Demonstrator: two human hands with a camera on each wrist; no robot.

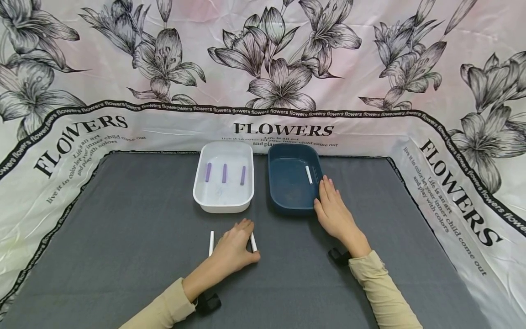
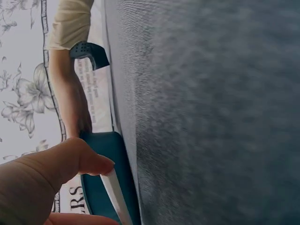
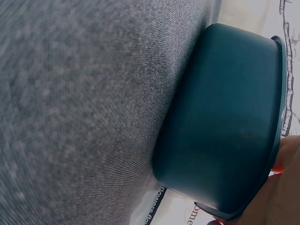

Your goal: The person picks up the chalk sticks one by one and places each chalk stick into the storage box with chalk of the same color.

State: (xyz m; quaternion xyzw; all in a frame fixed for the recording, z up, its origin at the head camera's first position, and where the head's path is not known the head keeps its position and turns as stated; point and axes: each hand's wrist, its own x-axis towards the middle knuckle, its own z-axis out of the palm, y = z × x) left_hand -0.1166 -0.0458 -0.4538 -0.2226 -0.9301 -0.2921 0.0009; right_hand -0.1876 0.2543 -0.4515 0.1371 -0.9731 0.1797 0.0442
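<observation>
Stick [image 1: 254,243] — slim, white, cylindrical, chalk-like — just below frame centre, long axis nearly vertical | left hand [image 1: 233,246], nearer: pinching it, thumb at lower end | right hand [image 1: 336,214]: fingers extended against rounded-rectangular, dark-blue, plastic-looking tray [image 1: 291,211], up and right of stick

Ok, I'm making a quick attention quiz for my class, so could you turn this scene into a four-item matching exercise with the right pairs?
Column one
1. Purple sticks
2. Left hand
3. Dark blue tray
4. Right hand

Column two
A. Has one loose white stick inside
B. Touching a tray's rim
C. Lying in the white tray
D. Gripping a white stick

Right pairs: 1-C, 2-D, 3-A, 4-B
</observation>
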